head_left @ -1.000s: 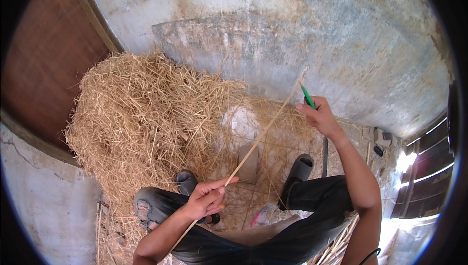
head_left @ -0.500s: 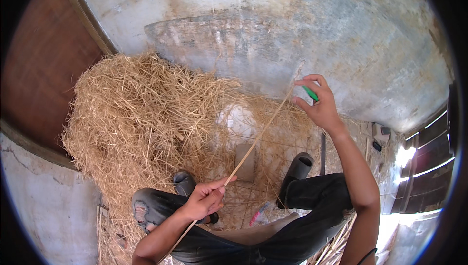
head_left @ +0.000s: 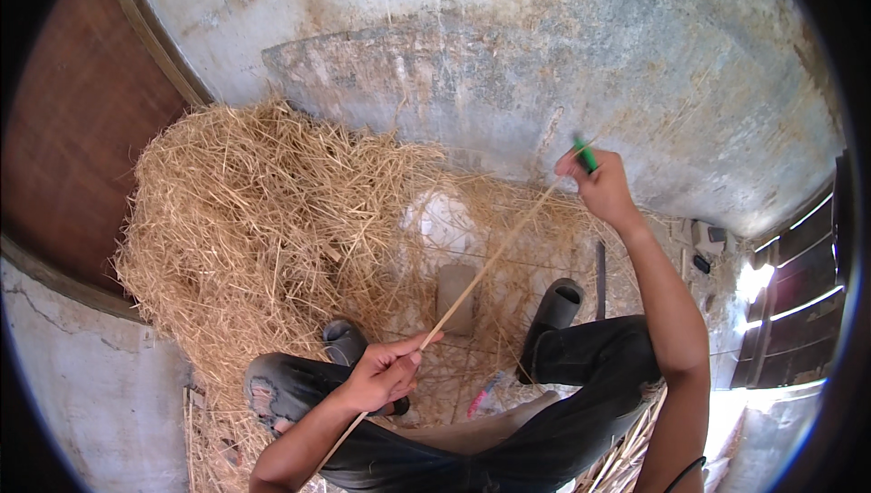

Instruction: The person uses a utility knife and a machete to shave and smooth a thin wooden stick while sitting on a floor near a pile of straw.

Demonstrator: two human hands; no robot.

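Between left hand [head_left: 381, 373], right hand [head_left: 601, 186], perhaps bamboo strip [head_left: 490, 266]

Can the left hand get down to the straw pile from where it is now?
Probably yes: the left hand pinches the thin cane strip, and the straw pile lies just beyond the left knee, nothing between, though the strip keeps its fingers occupied.

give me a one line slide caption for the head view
Seated by a straw pile, left hand pinches a long thin stick; raised right hand grips a green-handled tool.

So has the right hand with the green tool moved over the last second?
Yes. The right hand with the green tool has drawn up and away from the black shoe, along the thin stick.
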